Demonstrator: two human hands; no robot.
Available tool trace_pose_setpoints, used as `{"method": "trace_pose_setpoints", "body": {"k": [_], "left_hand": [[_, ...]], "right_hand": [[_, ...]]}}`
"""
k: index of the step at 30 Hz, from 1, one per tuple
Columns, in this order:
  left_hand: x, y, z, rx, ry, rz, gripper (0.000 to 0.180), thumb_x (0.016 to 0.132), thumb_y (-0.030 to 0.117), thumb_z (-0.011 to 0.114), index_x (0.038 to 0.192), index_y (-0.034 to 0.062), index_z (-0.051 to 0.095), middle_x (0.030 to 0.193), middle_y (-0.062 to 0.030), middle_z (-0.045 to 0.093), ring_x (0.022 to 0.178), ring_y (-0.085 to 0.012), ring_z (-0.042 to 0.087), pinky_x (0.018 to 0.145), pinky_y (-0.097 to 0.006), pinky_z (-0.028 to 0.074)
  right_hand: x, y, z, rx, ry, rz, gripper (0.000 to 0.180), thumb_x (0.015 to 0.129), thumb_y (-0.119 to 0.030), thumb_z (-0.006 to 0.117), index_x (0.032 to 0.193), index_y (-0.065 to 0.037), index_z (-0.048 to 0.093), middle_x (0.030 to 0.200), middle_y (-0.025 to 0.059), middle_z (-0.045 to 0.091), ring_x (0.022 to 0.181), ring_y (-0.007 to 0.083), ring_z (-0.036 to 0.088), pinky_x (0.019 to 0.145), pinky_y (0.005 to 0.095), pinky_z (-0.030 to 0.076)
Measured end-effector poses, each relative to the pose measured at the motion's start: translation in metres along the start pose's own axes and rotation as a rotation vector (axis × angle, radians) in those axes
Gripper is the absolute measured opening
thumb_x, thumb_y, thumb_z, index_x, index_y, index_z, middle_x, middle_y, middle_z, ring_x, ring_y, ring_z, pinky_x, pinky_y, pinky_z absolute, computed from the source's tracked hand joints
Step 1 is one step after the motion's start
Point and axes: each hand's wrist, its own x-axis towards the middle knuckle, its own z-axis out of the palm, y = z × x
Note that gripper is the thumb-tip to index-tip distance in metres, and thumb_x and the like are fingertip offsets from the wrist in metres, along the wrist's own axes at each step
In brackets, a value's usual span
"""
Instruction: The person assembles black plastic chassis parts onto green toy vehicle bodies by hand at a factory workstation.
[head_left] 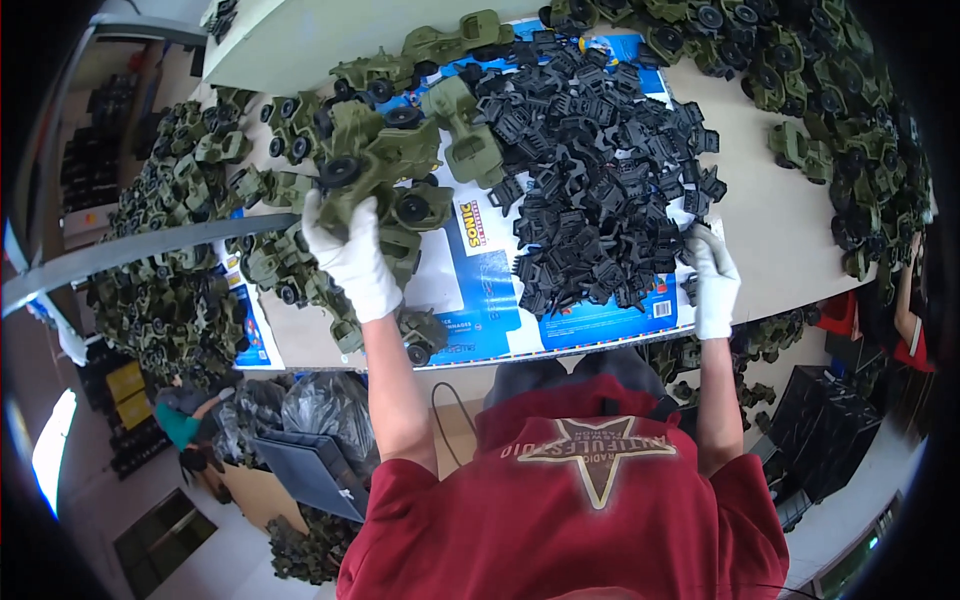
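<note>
You get one view, from a fisheye camera on your head, looking steeply down over your red shirt (590, 500) onto the table (770, 240) close in front; edges bend near the rim.

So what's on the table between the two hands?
In the head view, between the left hand, gripping a green toy truck, and the right hand lies blue printed cardboard and the near part of the pile of black plastic parts.
</note>
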Motion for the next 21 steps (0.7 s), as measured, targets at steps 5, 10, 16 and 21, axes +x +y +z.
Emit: {"method": "trace_pose_setpoints", "body": {"k": [5,10,16,21], "left_hand": [[-0.017,0.015,-0.040,-0.511,0.046,-0.341,0.034,0.092,0.023,0.067,0.120,0.0060,0.059,0.121,-0.0077,0.063,0.111,-0.0221,0.060,0.098,-0.042,0.049],[-0.068,0.025,-0.044,-0.480,-0.147,-0.572,0.035,0.095,0.027,0.063,0.123,0.0063,0.059,0.122,-0.0068,0.063,0.114,-0.0226,0.059,0.097,-0.046,0.049],[-0.090,0.007,-0.060,-0.297,-0.989,-0.809,0.083,0.083,0.031,0.075,0.146,-0.0038,0.033,0.135,-0.0176,0.055,0.123,-0.0298,0.055,0.109,-0.041,0.040],[-0.141,0.003,0.033,0.209,-1.321,-0.436,0.087,0.072,0.006,0.082,0.146,0.0045,0.036,0.122,-0.0087,0.063,0.106,-0.0163,0.063,0.094,-0.031,0.051]], "right_hand": [[-0.026,-0.081,0.091,0.200,-0.558,0.027,0.049,0.098,-0.025,0.060,0.140,-0.002,0.050,0.137,0.0138,0.055,0.112,0.0185,0.062,0.090,0.0318,0.051],[-0.043,-0.108,0.118,0.579,-0.966,0.127,0.085,0.091,-0.022,0.068,0.156,-0.005,0.016,0.149,0.0160,0.037,0.112,0.0192,0.058,0.083,0.0322,0.054],[-0.039,-0.092,0.065,0.370,-0.899,0.271,0.073,0.075,-0.022,0.084,0.138,-0.003,0.052,0.094,0.0017,0.067,0.065,0.0083,0.059,0.054,0.0241,0.049],[-0.074,-0.075,0.051,-0.067,-0.829,0.436,0.073,0.082,-0.042,0.078,0.136,0.000,0.053,0.104,0.0107,0.068,0.076,0.0141,0.066,0.071,0.0266,0.053]]}}
